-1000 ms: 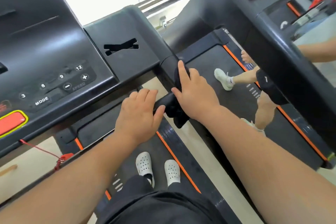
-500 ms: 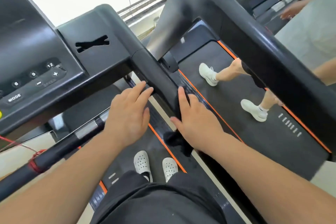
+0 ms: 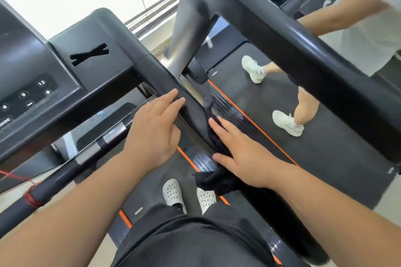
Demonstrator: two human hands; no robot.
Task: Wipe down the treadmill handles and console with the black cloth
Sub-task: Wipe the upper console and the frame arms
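Note:
The treadmill's right handle (image 3: pixel 160 78) runs as a black bar from the console (image 3: pixel 32 93) down toward me. My right hand (image 3: pixel 245 158) lies flat on the black cloth (image 3: pixel 214 180) and presses it against the handle's lower stretch; the cloth bunches under my wrist and trails up to a thin tip. My left hand (image 3: pixel 152 130) rests against the handle's inner side, fingers straight, their tips touching the bar. The console shows round speed buttons at the left edge.
A front grip bar with silver sensor plates (image 3: pixel 86 154) crosses below the console, a red safety cord (image 3: pixel 32 197) tied round it. On the neighbouring treadmill's belt (image 3: pixel 325 147) a person in white sneakers walks behind its thick black handrail (image 3: pixel 303 54). My white clogs (image 3: pixel 173 193) stand on my belt.
My right hand has slid the cloth down the handle toward me, and its fingers now lie flatter. My left hand followed along the inner side. The view has swung right.

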